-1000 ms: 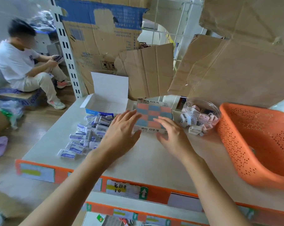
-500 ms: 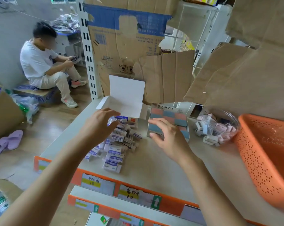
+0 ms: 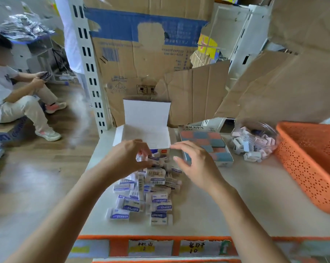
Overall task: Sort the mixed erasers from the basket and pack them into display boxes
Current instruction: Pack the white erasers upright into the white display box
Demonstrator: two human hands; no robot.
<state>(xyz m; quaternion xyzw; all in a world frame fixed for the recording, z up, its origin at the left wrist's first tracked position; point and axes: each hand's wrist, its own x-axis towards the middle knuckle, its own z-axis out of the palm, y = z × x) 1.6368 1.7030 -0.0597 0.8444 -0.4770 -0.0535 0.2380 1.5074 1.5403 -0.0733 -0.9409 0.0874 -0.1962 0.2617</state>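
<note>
While right hand [image 3: 196,164] hovers, left hand [image 3: 128,158] pinches eraser [image 3: 154,160] at pile's [image 3: 147,194] far edge.

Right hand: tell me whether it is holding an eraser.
No, the right hand hovers open above the eraser pile; only the left hand pinches an eraser.

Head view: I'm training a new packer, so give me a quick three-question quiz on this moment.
1. True or false: the white display box has its lid shut.
2. The clear bowl sits between: A) checkered box and orange basket; B) white display box and checkered box; C) the two hands.
3. Which hand pinches an eraser?
Key: 1 false; 2 A; 3 left hand.
</note>
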